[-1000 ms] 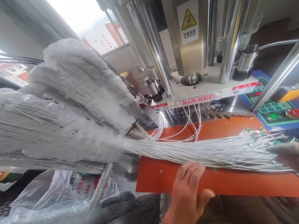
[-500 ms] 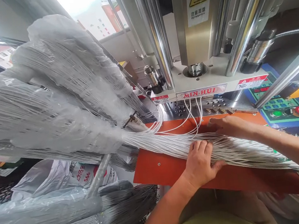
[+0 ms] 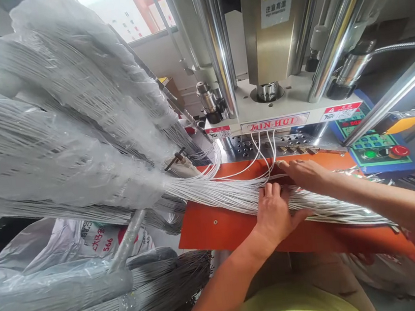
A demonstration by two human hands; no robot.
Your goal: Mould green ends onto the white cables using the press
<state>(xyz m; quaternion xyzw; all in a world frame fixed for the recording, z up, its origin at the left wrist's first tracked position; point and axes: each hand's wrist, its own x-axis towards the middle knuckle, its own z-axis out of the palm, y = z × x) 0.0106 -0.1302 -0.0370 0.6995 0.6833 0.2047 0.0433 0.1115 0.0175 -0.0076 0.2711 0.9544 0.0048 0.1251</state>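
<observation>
A thick bundle of thin white cables (image 3: 211, 189) lies across an orange board (image 3: 234, 232). On its middle rests my left hand (image 3: 274, 208), fingers curled over the cables and thumb spread toward me. Just beyond it, my right hand (image 3: 302, 173) is closed in a pinch near the bundle's far edge. A white cable end runs up to its fingertips, which are partly hidden. Several cables loop from the bundle up under the front of a press labelled MIN-HUI (image 3: 274, 122).
Large plastic-wrapped cable bundles (image 3: 75, 100) hang at the left, above a printed white sack (image 3: 101, 241). A blue control panel (image 3: 380, 147) with green and red buttons stands at the right. Steel columns (image 3: 218, 50) rise from the press. Small metal pieces (image 3: 299, 150) lie along its bed.
The view has shifted slightly, so the scene sits a little further left and higher. My right hand has moved slightly left, closer to my left hand, which stays on the bundle.
</observation>
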